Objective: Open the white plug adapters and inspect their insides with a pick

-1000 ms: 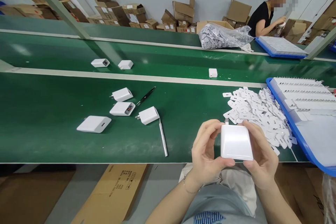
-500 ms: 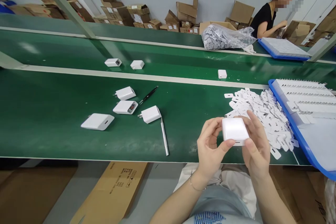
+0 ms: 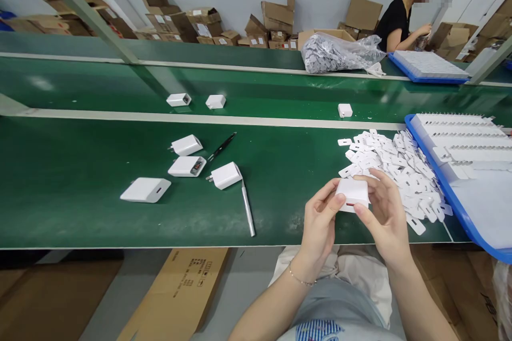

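Note:
Between my two hands is a white charger [image 3: 352,190], its slotted end face turned toward me with a reddish line in the slot. My left hand [image 3: 323,217] grips its left side, thumb on the near edge. My right hand [image 3: 386,213] closes on its right side, thumb at the near right corner. Just beyond and to the right lies a heap of small white slotted plates [image 3: 400,170]. Several white chargers lie left on the green bench, among them one with an open end [image 3: 187,166] and one with prongs [image 3: 226,175] touching a silver pen-like tool [image 3: 247,209].
A blue tray [image 3: 448,184] with rows of white parts stands at the right. Black tweezers [image 3: 222,146] lie among the chargers. More chargers [image 3: 216,101] sit on the belt beyond the pale rail [image 3: 260,121]. A bag of parts [image 3: 336,53] and a person [image 3: 396,24] are farther back.
The charger in my hands has tilted so that its slotted end shows more, with a reddish line now visible. My fingers have shifted slightly on it. The two chargers at the back left have moved slightly right.

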The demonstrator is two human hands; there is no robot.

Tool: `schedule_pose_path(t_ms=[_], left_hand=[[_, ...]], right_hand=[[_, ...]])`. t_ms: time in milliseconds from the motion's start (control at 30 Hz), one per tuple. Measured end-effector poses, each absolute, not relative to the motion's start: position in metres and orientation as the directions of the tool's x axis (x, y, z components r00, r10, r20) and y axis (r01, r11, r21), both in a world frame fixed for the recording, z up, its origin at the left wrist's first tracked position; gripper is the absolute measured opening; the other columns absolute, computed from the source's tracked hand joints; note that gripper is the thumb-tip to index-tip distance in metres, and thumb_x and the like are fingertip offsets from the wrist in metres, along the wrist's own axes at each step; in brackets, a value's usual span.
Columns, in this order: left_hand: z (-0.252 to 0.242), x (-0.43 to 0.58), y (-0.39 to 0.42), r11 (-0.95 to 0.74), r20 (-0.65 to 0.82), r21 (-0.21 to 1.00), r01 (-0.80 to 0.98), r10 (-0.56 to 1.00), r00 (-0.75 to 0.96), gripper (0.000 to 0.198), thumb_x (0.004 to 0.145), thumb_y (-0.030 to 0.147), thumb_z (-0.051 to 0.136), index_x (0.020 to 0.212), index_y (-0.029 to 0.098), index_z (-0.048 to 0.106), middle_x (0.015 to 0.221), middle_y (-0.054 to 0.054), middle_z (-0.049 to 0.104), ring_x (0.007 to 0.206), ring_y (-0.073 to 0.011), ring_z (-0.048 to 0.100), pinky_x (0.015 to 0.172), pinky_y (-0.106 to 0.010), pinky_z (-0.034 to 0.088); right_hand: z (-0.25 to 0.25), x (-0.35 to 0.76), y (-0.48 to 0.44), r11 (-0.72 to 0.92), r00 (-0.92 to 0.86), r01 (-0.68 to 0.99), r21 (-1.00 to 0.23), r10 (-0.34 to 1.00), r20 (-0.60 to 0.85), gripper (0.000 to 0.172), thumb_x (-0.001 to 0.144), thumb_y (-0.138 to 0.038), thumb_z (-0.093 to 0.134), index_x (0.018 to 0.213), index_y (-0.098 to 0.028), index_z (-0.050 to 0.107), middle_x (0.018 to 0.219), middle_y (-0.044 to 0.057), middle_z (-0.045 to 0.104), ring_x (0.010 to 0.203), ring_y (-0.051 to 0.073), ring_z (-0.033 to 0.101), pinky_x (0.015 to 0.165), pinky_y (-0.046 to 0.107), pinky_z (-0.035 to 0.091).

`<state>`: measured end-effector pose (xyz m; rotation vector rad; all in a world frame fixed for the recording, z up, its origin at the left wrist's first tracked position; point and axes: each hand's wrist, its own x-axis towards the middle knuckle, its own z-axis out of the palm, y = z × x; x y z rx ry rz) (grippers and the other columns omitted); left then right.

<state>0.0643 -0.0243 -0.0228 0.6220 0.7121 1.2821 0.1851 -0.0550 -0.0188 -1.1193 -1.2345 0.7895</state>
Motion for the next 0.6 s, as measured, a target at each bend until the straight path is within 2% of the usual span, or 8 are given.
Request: schedule_pose_path(t_ms=[67, 167, 267, 333, 400, 433, 500, 600], left_hand=[[-0.029, 0.062, -0.023, 0.142, -0.079, 0.789, -0.598, 0.988, 0.13, 0.054, 0.063, 0.056, 0.092, 0.099, 0.018, 0.08, 0.1, -0.009, 0.075, 0.09, -0.021, 0.068, 0.079, -0.028, 0.055], [-0.039, 0.058, -0.019, -0.082, 0.168, 0.89, -0.449, 0.974, 0.154, 0.061, 0.059, 0.057, 0.094, 0.107, 0.023, 0.08, 0.108, -0.01, 0.069, 0.1, -0.026, 0.067, 0.085, -0.034, 0.057], [-0.045, 0.056, -0.011, -0.363, 0.41, 0.907, -0.212, 0.878, 0.247, 0.07, 0.057, 0.065, 0.09, 0.116, 0.03, 0.078, 0.116, -0.009, 0.062, 0.112, -0.0288, 0.063, 0.1, -0.04, 0.053], [-0.046, 0.052, -0.009, -0.434, 0.456, 0.89, -0.142, 0.841, 0.291, 0.076, 0.066, 0.078, 0.075, 0.127, 0.033, 0.073, 0.125, -0.01, 0.058, 0.117, -0.0296, 0.06, 0.106, -0.043, 0.05], [-0.048, 0.043, -0.01, -0.424, 0.437, 0.899, -0.108, 0.85, 0.296, 0.074, 0.079, 0.083, 0.057, 0.133, 0.033, 0.068, 0.133, -0.011, 0.056, 0.12, -0.0292, 0.059, 0.108, -0.043, 0.049], [-0.05, 0.034, -0.012, -0.409, 0.413, 0.909, -0.076, 0.865, 0.285, 0.069, 0.085, 0.081, 0.05, 0.131, 0.032, 0.069, 0.134, -0.01, 0.056, 0.121, -0.0288, 0.059, 0.108, -0.042, 0.048], [-0.06, 0.011, -0.015, -0.322, 0.292, 0.942, 0.09, 0.924, 0.248, 0.052, 0.094, 0.07, 0.051, 0.119, 0.031, 0.074, 0.136, -0.008, 0.058, 0.127, -0.0293, 0.057, 0.111, -0.041, 0.044], [-0.09, -0.026, -0.009, -0.151, 0.131, 0.948, 0.281, 0.987, 0.088, 0.042, 0.094, 0.063, 0.056, 0.101, 0.027, 0.077, 0.129, -0.007, 0.066, 0.124, -0.0313, 0.059, 0.111, -0.045, 0.045]], right_hand=[[-0.018, 0.193, -0.055, 0.232, 0.137, 0.021, -0.972, 0.963, 0.233, 0.06, 0.091, -0.046, 0.073, 0.144, -0.036, 0.048, 0.135, 0.008, 0.063, 0.126, 0.025, 0.061, 0.106, 0.041, 0.052], [-0.02, 0.209, -0.057, 0.058, -0.017, -0.111, -0.992, 0.998, 0.06, 0.061, 0.089, -0.059, 0.069, 0.142, -0.033, 0.055, 0.137, 0.009, 0.065, 0.124, 0.027, 0.063, 0.098, 0.038, 0.057], [-0.027, 0.227, -0.062, -0.086, -0.071, -0.157, -0.984, 0.995, -0.076, 0.05, 0.084, -0.052, 0.078, 0.128, -0.029, 0.07, 0.133, 0.009, 0.07, 0.119, 0.029, 0.067, 0.094, 0.04, 0.058], [-0.032, 0.245, -0.065, -0.048, 0.075, -0.204, -0.978, 0.995, -0.064, 0.051, 0.078, -0.049, 0.084, 0.123, -0.028, 0.074, 0.132, 0.01, 0.072, 0.119, 0.03, 0.067, 0.094, 0.042, 0.058], [-0.033, 0.277, -0.066, 0.079, 0.364, -0.161, -0.984, 0.931, 0.015, 0.056, 0.072, -0.05, 0.087, 0.121, -0.026, 0.074, 0.126, 0.01, 0.074, 0.116, 0.031, 0.069, 0.094, 0.044, 0.058], [-0.033, 0.3, -0.066, 0.137, 0.523, -0.077, -0.988, 0.849, 0.077, 0.059, 0.069, -0.052, 0.088, 0.12, -0.025, 0.074, 0.12, 0.01, 0.076, 0.112, 0.031, 0.071, 0.092, 0.044, 0.058], [-0.028, 0.355, -0.067, 0.172, 0.758, 0.146, -0.974, 0.613, 0.222, 0.067, 0.065, -0.056, 0.087, 0.121, -0.024, 0.07, 0.105, 0.008, 0.077, 0.101, 0.029, 0.073, 0.089, 0.045, 0.059], [-0.02, 0.435, -0.073, 0.096, 0.873, 0.319, -0.943, 0.358, 0.332, 0.066, 0.06, -0.055, 0.087, 0.115, -0.024, 0.065, 0.097, 0.004, 0.073, 0.091, 0.026, 0.071, 0.084, 0.042, 0.059]])
